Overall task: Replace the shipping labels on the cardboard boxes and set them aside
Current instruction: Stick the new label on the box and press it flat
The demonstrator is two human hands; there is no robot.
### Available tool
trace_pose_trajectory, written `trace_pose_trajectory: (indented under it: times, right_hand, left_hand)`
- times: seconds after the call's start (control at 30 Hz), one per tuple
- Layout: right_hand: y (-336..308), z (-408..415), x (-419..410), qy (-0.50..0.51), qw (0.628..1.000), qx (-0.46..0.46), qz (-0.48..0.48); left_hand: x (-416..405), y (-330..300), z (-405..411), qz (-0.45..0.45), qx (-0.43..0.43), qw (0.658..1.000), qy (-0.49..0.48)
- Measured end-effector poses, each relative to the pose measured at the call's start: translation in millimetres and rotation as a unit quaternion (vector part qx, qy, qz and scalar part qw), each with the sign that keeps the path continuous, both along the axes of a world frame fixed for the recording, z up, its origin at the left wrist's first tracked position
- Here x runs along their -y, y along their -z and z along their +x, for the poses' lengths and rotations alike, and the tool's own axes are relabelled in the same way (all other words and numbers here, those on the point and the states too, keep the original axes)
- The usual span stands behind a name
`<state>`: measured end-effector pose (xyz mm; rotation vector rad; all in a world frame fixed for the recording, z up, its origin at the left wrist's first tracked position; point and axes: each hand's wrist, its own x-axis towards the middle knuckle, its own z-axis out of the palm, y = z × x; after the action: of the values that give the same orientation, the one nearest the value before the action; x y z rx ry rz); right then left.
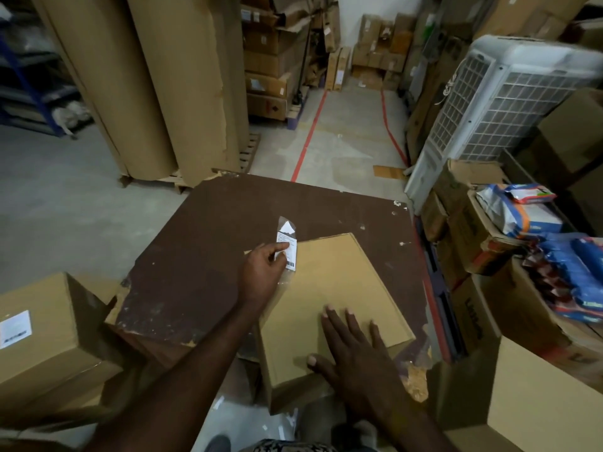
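A plain cardboard box (336,282) lies on the worn brown table (202,256), its near end hanging over the front edge. My right hand (355,350) presses flat on the box's near top with straight fingers. My left hand (261,272) pinches a white shipping label (287,247) with a barcode and clear tape, lifted off the box's far left corner. The top of the box shows no label.
A labelled cardboard box (42,334) stands at the left below table height. Another box (541,396) sits at the lower right under cartons of blue packets (574,282). A white air cooler (496,102) leans at the right. Tall cardboard rolls (156,86) stand behind the table.
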<state>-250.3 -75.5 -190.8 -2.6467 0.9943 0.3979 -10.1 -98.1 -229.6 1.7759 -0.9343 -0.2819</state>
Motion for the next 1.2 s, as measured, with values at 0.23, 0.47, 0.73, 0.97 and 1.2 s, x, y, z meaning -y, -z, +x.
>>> trace_pose_trajectory:
  times: [0.23, 0.47, 0.73, 0.97, 1.2]
  right_hand:
    - [9, 33, 41, 0.033, 0.999, 0.02, -0.013]
    - [15, 9, 12, -0.001, 0.999, 0.036, -0.012]
    - [8, 54, 57, 0.037, 0.999, 0.026, -0.02]
    - [12, 17, 21, -0.009, 0.999, 0.025, -0.025]
    - [7, 59, 61, 0.026, 0.999, 0.025, -0.015]
  left_hand:
    - [5, 1, 2, 0.004, 0.013, 1.0, 0.001]
    - [0, 2, 1, -0.005, 0.001, 1.0, -0.003]
    - [6, 0, 2, -0.001, -0.017, 1.0, -0.002]
    - [1, 1, 1, -0.013, -0.029, 0.999, -0.009]
    - [4, -1, 1, -0.002, -0.027, 1.0, -0.003]
